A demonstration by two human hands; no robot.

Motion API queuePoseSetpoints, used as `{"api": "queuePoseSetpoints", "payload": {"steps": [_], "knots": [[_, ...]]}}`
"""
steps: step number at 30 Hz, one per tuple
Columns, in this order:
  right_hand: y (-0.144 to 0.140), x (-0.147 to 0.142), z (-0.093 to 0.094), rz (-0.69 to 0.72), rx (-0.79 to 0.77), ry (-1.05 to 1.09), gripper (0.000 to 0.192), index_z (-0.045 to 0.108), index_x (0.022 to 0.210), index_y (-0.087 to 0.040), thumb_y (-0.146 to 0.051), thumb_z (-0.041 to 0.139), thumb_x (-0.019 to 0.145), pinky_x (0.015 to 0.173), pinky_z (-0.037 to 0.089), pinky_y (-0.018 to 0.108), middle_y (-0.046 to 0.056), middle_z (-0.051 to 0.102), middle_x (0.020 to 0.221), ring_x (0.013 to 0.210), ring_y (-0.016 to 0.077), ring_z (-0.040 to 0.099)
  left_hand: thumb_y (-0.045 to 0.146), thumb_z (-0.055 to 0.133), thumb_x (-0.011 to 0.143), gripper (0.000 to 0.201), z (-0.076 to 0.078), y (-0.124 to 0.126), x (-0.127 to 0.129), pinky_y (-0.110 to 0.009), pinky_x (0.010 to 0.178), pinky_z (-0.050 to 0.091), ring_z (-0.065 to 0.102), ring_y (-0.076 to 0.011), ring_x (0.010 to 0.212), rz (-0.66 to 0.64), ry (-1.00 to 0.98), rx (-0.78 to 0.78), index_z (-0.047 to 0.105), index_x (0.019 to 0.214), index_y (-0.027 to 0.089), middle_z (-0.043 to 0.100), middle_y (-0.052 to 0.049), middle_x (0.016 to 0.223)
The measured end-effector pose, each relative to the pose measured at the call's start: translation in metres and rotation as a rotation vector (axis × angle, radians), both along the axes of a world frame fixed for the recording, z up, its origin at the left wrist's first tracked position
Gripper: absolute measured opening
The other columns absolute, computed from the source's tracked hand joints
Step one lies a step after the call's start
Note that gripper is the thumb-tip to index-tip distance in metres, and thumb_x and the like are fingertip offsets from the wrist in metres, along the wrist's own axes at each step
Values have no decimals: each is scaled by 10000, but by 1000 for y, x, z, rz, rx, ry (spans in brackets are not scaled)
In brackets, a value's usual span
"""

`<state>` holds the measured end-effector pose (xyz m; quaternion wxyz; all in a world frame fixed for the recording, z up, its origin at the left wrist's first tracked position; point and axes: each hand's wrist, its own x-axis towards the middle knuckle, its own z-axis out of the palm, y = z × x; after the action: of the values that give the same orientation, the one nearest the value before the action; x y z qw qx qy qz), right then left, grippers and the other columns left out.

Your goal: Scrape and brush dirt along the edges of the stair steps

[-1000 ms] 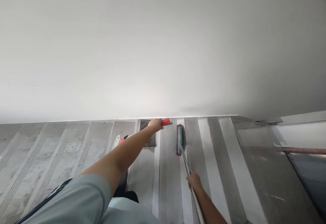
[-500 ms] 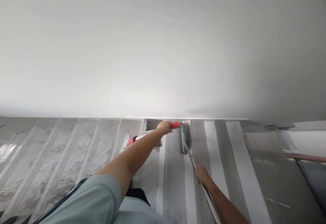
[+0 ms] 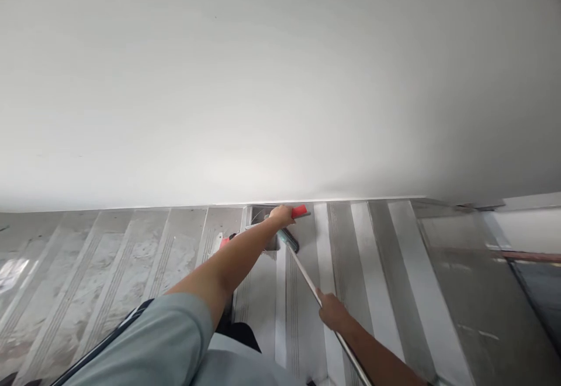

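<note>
My left hand reaches far out and grips a red handle at the rim of a grey paint tray that sits on a stair step by the white wall. My right hand is closed around a long metal pole. The pole ends in a green paint roller, which lies just below my left hand at the tray's right edge. My left sleeve fills the lower left.
Grey stair steps with grooved edges and white painted strips run across the lower half. A landing and a brown handrail lie at the right. A second red-handled tool lies beside the tray.
The roller has swung left from the step beside the tray to the tray's edge under my left hand. My right hand moved slightly left with the pole.
</note>
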<state>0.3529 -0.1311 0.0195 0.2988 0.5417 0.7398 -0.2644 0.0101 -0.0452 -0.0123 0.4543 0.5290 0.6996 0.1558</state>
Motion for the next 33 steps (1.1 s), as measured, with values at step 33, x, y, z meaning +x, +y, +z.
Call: {"api": "queuePoseSetpoints", "payload": {"steps": [33], "knots": [[-35, 2, -22, -219, 39, -250, 605, 377, 1443, 10, -5, 337, 839, 698, 488, 257, 245, 675, 1112, 959, 225, 686, 445, 705, 694, 402, -9, -2, -7, -253, 700, 478, 665, -241, 938, 20, 11, 18, 653, 1034, 237, 724, -34, 1006]]}}
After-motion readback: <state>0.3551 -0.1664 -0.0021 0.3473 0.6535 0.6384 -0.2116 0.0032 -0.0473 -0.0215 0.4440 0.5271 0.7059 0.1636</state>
